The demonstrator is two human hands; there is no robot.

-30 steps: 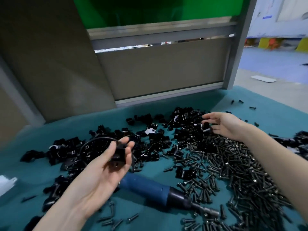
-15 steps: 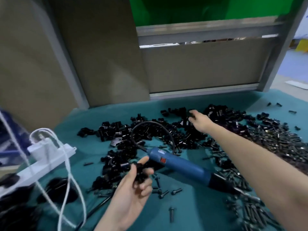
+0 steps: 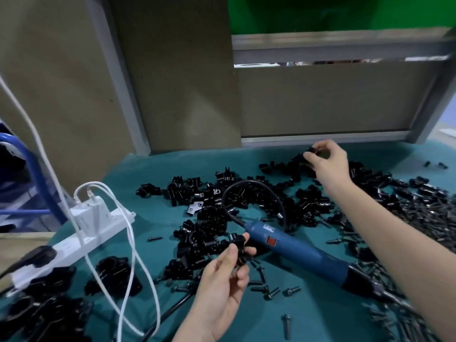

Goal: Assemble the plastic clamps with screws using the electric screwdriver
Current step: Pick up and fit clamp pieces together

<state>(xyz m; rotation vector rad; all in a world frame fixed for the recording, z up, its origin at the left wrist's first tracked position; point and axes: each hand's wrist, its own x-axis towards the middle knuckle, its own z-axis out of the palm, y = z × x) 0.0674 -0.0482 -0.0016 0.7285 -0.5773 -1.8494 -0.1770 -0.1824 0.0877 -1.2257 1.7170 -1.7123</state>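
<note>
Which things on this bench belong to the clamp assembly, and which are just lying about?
Job: clamp piece pinched in left hand; second piece in right hand; clamp pile; screw heap; blue electric screwdriver.
Lying about: white power strip; white charger cables; blue hose at left.

Dim, even indoor light, soft shadows, wide-angle bending and motion blur toward the edges.
</note>
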